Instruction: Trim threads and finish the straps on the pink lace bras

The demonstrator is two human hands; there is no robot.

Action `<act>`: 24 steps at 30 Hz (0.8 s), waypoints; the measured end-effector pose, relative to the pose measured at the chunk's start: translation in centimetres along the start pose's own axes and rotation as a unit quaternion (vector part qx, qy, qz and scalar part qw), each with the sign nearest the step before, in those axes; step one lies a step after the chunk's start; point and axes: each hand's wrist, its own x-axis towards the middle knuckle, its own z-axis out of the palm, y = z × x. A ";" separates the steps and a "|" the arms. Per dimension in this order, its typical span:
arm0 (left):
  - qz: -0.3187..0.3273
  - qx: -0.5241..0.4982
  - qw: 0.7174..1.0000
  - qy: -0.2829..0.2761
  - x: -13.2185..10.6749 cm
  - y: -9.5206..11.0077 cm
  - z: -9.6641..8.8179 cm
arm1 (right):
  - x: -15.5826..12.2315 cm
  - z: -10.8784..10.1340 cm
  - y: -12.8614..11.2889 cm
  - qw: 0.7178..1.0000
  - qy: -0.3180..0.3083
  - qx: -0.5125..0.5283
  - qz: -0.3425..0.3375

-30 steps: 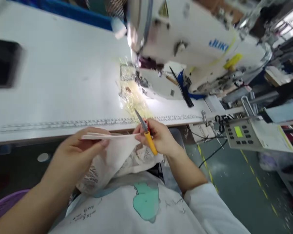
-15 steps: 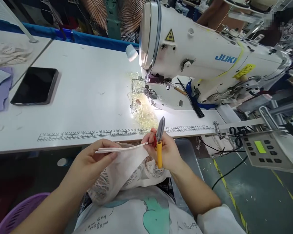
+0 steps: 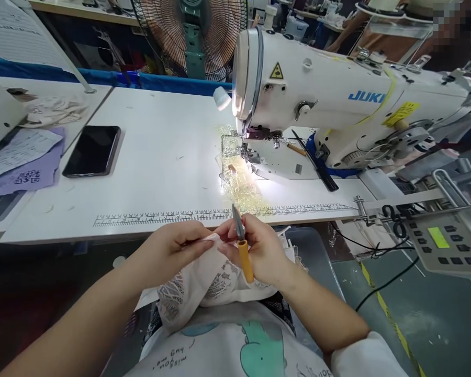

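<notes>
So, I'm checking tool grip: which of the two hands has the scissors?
The right hand: it holds the orange-handled scissors, blades toward the table, while the left hand pinches white cloth, no tool visible.

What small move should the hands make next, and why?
I'd probably spread the white lace fabric slightly between the left hand and right hand: the two come close together at its upper edge, where it looks gathered, and the orange-handled scissors in the right hand point away from it, toward the table.

This is a sewing workshop: an industrial sewing machine [image 3: 329, 94] stands upper right, its control panel [image 3: 443, 241] at right.
</notes>
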 end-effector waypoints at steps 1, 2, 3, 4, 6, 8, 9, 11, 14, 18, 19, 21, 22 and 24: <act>-0.018 -0.041 0.999 -0.007 -0.1 -0.4 -0.1 | -0.1 0.1 0.2 1.000 0.003 0.022 0.008; -0.033 -0.077 0.996 -0.017 -0.3 -0.7 -0.3 | -0.2 0.2 0.5 0.999 0.007 0.040 0.016; -0.044 -0.107 0.993 -0.024 -0.5 -0.9 -0.4 | -0.3 0.3 0.6 0.998 0.010 0.053 0.025; -0.053 -0.133 0.989 -0.024 -0.7 -1.1 -0.4 | -0.3 0.4 0.7 0.997 0.013 0.061 0.034; -0.068 -0.163 0.984 -0.018 -1.0 -1.4 -0.4 | -0.3 0.5 0.8 0.997 0.015 0.062 0.050; -0.083 -0.182 0.980 -0.014 -1.1 -1.5 -0.4 | -0.3 0.6 0.8 0.996 0.018 0.060 0.063; -0.091 -0.194 0.977 -0.013 -1.0 -1.6 -0.3 | -0.2 0.7 0.7 0.995 0.019 0.065 0.069; -0.110 -0.224 0.968 -0.012 -0.9 -1.6 -0.2 | -0.1 0.7 0.7 0.994 0.023 0.073 0.084; -0.126 -0.272 0.954 0.002 -0.8 -1.6 0.1 | -0.2 0.9 0.9 0.990 0.027 0.081 0.110; -0.130 -0.324 0.937 0.025 -0.7 -1.5 0.9 | -0.5 0.4 1.4 0.986 -0.009 0.105 0.132; -0.131 -0.332 0.934 0.025 -0.7 -1.4 1.1 | -0.6 -0.1 1.4 0.984 -0.034 0.104 0.140; -0.132 -0.337 0.932 0.012 -0.5 -1.0 1.4 | -0.7 -1.6 1.3 0.983 -0.099 0.066 0.140; -0.132 -0.335 0.933 -0.001 -0.5 -0.8 1.5 | -0.6 -2.6 1.0 0.981 -0.142 0.026 0.128; -0.127 -0.324 0.937 -0.028 -0.3 -0.6 1.7 | -0.4 -4.5 0.3 0.965 -0.231 -0.083 0.089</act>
